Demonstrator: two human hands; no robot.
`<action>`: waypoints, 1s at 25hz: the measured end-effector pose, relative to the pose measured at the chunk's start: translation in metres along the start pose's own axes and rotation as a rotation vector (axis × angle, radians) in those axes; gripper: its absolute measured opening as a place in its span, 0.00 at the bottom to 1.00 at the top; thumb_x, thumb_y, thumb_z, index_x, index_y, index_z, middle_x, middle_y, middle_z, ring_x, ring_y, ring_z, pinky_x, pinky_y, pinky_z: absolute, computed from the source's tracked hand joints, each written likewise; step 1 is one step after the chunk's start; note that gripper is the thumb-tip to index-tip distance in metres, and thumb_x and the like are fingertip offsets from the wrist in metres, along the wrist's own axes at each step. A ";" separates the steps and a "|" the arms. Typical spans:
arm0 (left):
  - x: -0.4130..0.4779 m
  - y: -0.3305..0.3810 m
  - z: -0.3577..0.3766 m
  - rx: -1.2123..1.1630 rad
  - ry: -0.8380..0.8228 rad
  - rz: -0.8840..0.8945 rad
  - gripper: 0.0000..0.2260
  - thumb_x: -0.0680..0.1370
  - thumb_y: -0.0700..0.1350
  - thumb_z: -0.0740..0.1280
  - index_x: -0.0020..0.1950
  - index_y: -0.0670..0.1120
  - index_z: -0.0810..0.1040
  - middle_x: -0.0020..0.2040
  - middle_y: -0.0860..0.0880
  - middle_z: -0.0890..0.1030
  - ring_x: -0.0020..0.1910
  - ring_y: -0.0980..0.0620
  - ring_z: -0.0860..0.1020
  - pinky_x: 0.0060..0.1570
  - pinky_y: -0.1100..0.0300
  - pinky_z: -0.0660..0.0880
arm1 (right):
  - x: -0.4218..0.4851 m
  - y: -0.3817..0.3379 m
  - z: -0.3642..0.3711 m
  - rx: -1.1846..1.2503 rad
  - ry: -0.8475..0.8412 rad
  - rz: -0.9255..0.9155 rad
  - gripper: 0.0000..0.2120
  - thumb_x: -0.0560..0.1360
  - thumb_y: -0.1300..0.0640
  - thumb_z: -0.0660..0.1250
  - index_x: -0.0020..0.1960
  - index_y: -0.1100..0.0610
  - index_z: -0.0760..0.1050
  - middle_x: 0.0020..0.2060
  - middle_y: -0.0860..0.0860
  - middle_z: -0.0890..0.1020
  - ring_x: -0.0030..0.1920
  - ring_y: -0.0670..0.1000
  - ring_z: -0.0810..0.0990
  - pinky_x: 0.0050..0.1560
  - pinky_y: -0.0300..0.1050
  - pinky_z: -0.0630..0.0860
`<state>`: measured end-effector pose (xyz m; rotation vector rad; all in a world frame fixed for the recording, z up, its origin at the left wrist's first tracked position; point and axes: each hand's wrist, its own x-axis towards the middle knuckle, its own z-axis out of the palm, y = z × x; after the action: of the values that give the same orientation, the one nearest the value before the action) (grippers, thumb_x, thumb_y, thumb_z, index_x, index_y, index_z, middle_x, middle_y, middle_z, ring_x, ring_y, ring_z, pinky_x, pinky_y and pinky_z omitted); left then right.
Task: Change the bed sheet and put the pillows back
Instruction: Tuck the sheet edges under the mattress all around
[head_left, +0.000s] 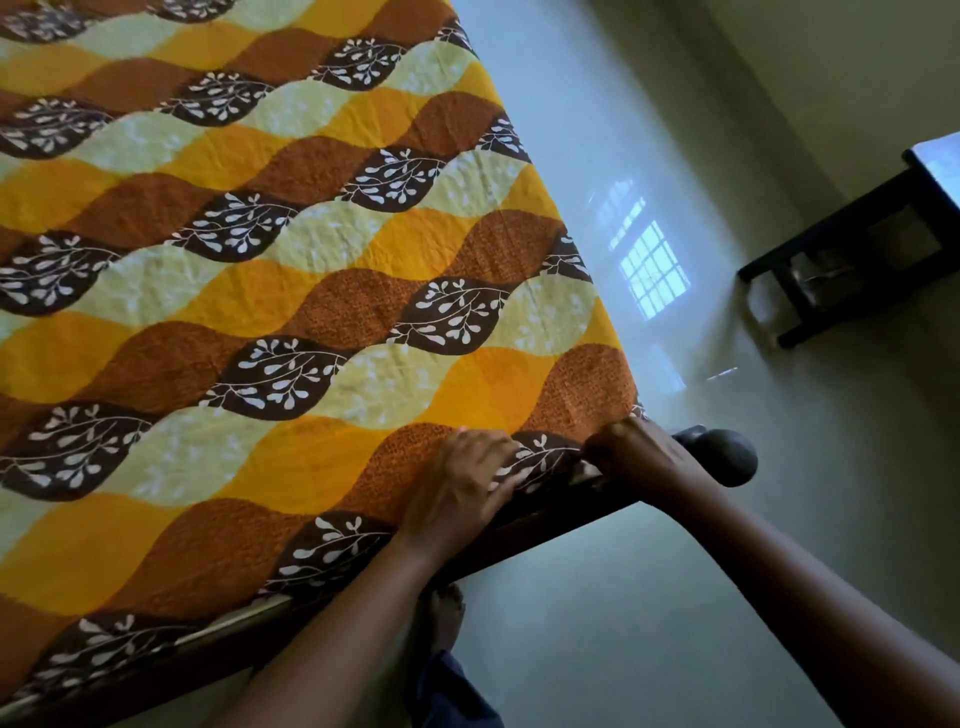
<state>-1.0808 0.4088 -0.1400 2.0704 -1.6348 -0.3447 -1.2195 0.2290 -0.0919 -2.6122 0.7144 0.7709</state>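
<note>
Bed sheet (291, 291): spread over the bed, from 9 to 12 o'clock in view. At 5 o'clock, left hand (467, 483) presses flat on its edge; right hand (636, 452) grips the corner hem. Judged light, limp, easily creased; best held at hem and corners.

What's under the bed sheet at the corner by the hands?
A dark wooden bed frame shows just below the bed sheet edge. Anything between sheet and frame is covered.
</note>
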 end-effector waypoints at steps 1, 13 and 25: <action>-0.006 -0.012 -0.005 0.004 0.062 -0.107 0.19 0.78 0.55 0.56 0.63 0.47 0.72 0.61 0.48 0.77 0.61 0.49 0.74 0.66 0.55 0.63 | -0.003 -0.006 -0.002 0.106 0.110 0.008 0.09 0.76 0.60 0.63 0.50 0.58 0.81 0.45 0.55 0.82 0.46 0.57 0.81 0.42 0.46 0.75; -0.073 -0.108 -0.027 0.374 0.013 -0.551 0.31 0.78 0.60 0.48 0.75 0.43 0.59 0.76 0.44 0.56 0.76 0.45 0.53 0.72 0.44 0.49 | 0.164 -0.169 0.021 -0.033 0.358 -0.206 0.28 0.78 0.40 0.43 0.76 0.48 0.48 0.77 0.48 0.49 0.77 0.51 0.45 0.74 0.56 0.38; -0.059 -0.091 -0.026 0.232 0.042 -0.645 0.29 0.79 0.59 0.46 0.74 0.44 0.61 0.76 0.44 0.59 0.75 0.45 0.52 0.72 0.43 0.45 | 0.144 -0.032 -0.006 0.182 0.470 0.381 0.36 0.75 0.32 0.47 0.77 0.49 0.44 0.77 0.48 0.46 0.76 0.48 0.42 0.75 0.53 0.39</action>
<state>-1.0068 0.4874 -0.1697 2.7325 -0.9757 -0.3235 -1.0946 0.1992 -0.1652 -2.5343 1.3703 0.1547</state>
